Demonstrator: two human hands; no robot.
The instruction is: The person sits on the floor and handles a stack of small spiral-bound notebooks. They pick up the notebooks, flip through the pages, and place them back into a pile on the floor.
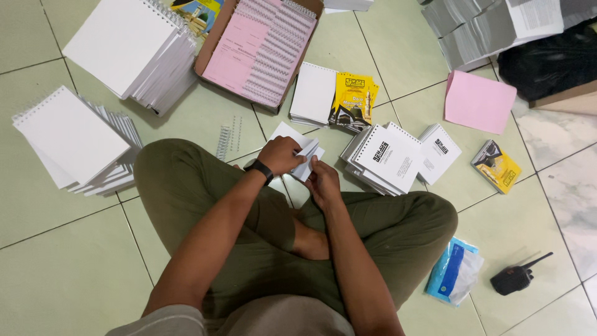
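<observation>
Booklet pages (308,163), small and white, sat gripped between both hands: left hand (281,155) fingers closed over the top, right hand (323,183) pinching below; squaring the edges seemed underway.

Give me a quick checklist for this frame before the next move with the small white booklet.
1. Both hands on the booklet: ok, left hand grips it from above, right hand meets it from below.
2. Booklet off the floor: ok, held above the lap.
3. Loose spiral coils near the left knee: ok.
4. White bound booklets stacked beside the right hand: ok.
5. Booklet pages aligned: cannot tell, hands cover them.
6. Coil already in the booklet: cannot tell.
</observation>
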